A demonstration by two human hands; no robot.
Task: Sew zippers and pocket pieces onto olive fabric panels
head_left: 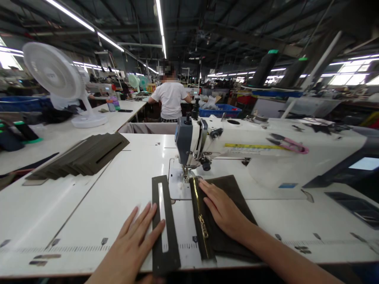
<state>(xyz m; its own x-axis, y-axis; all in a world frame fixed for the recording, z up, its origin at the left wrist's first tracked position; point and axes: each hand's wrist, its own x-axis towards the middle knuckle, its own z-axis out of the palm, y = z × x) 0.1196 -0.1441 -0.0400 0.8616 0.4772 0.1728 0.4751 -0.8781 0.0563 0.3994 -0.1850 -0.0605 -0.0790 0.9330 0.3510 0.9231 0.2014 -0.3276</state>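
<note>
My left hand (134,240) lies flat and open, fingertips resting on a dark olive fabric strip with a long slot (164,225) at the near table edge. My right hand (222,211) lies flat, fingers stretched, pressing a dark olive fabric piece (231,185) beside its brass zipper (200,219). The zipper's far end sits under the needle of the white sewing machine (195,146). The slotted strip lies just left of the zipper piece, apart from it.
A stack of several slotted olive pieces (85,157) lies at the left. Pink-handled snips (288,144) and a yellow tape rest on the machine arm. A white fan (59,81) stands far left. A person in a white shirt (171,98) works ahead, back turned.
</note>
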